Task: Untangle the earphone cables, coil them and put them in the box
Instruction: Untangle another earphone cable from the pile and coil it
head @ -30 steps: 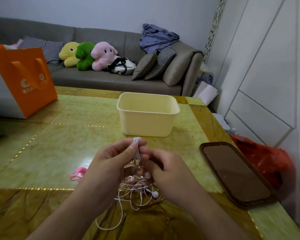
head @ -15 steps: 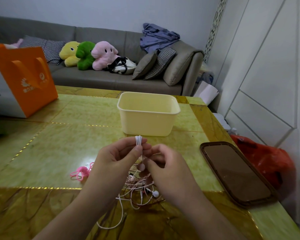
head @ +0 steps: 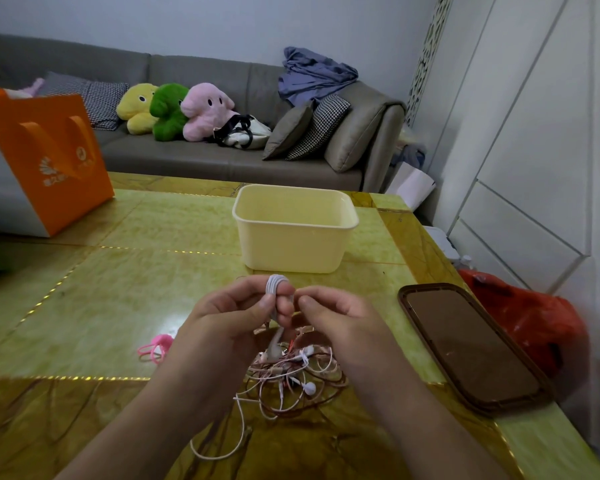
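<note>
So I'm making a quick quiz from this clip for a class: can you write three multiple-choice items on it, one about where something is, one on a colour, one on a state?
1. Where does the brown tray lie?
A. on the table's right side
B. inside the box
C. on the sofa

2. What colour is the box?
A. orange
B. pale yellow
C. red

3. What state is the white cable in, between the hands?
A. stretched out straight
B. lying in the box
C. wound in a small coil that the left hand pinches

Key: 1 A, the tray lies flat near the table's right edge. 2 B, its walls and rim are pale yellow. 3 C, tight loops stand above the thumb, with the right hand beside them and the tangled cables lying below on the table.
</note>
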A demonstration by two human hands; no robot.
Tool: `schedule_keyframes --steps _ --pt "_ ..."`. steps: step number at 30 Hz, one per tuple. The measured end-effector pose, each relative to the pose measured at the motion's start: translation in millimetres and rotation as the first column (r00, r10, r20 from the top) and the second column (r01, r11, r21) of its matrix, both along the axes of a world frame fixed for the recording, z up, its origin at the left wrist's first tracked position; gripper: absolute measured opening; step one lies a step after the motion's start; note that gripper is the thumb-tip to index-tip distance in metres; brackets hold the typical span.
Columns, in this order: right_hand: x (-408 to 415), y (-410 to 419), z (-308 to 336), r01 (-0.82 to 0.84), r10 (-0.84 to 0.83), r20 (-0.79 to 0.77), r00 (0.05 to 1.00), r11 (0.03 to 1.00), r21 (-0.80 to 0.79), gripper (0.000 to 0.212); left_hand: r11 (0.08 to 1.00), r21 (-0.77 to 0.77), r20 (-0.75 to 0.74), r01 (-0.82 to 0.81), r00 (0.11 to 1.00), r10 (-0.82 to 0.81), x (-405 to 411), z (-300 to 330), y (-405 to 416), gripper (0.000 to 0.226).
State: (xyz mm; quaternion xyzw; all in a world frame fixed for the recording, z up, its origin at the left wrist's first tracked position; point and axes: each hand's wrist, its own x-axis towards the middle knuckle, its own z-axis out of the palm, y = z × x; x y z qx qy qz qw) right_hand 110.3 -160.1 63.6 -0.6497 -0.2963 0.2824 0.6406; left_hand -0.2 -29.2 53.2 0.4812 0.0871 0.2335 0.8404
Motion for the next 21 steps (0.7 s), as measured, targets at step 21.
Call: schedule_keyframes --steps 21 --pt "-19 13 -20 0.14 -0.11 0.43 0.896 0.989 -0.038 0.013 0.997 -0.017 -0.141 -0.07 0.988 0.067 6 0 -13 0.022"
